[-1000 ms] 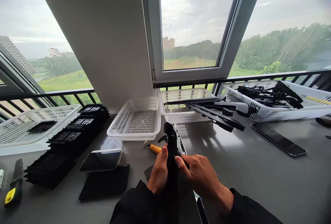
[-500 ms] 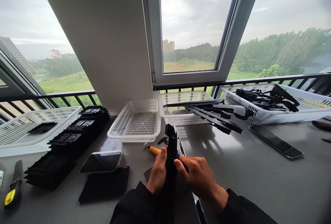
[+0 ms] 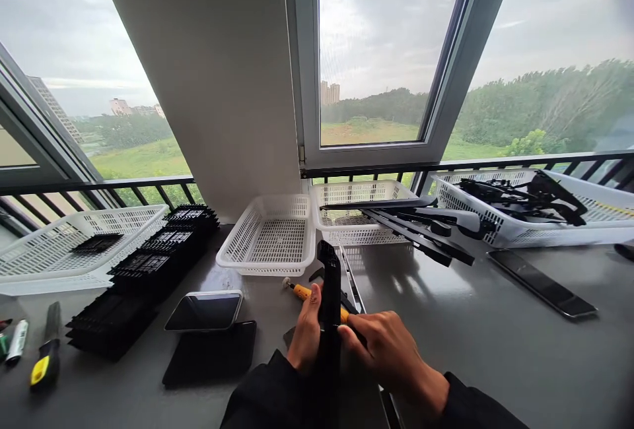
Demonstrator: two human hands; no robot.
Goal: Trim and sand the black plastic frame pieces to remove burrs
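A long black plastic part (image 3: 330, 277) stands tilted up in front of me, its lower end lost against my dark sleeve. My left hand (image 3: 306, 333) is closed round its left side, thumb laid along the edge. On the other side, my right hand (image 3: 391, 350) is closed with its thumb tip against the part's right edge. Something dark shows between those fingers, and a small bright glint lies by the thumb; its kind is mostly hidden. Behind the part, an orange-handled tool (image 3: 301, 291) with a small round head lies on the table.
Black grid-like pieces (image 3: 148, 267) are stacked at left, near two phone-like slabs (image 3: 205, 311) and a yellow-black handled tool (image 3: 45, 356). White baskets (image 3: 267, 268) line the window side. Long black strips (image 3: 416, 228) jut from one. A dark phone-like slab (image 3: 542, 284) lies right.
The view has shifted slightly left, so the table things appear farther right. My right hand sits a little lower along the black part; both hands keep their hold.
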